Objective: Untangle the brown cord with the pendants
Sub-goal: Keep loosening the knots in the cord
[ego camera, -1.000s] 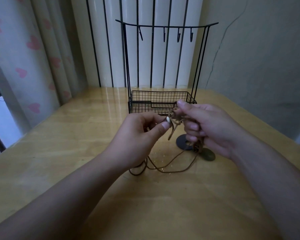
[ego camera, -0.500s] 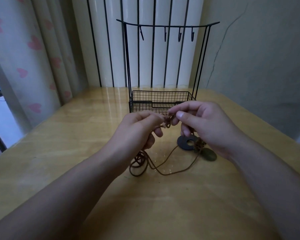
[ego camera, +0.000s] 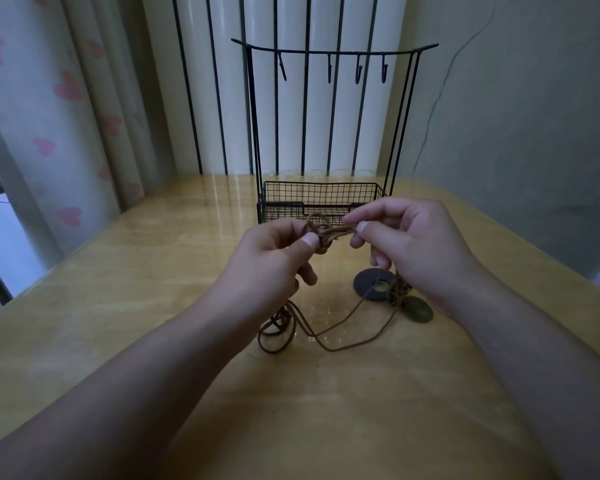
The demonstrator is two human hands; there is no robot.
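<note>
A tangled knot of the brown cord is held up above the table between both hands. My left hand pinches the knot with thumb and fingers. My right hand pinches strands running right from the knot. Loose loops of the cord hang down and lie on the wooden table under my left hand. A black ring pendant and a dark oval pendant rest on the table below my right hand, joined by beaded cord ends.
A black wire stand with a mesh basket and a top bar with several hooks stands just behind the hands. Window bars and a curtain are behind and to the left. A wall runs along the right.
The hands have drawn slightly apart, stretching strands between them. A small loop now stands up out of the knot. The pendants stay on the table.
</note>
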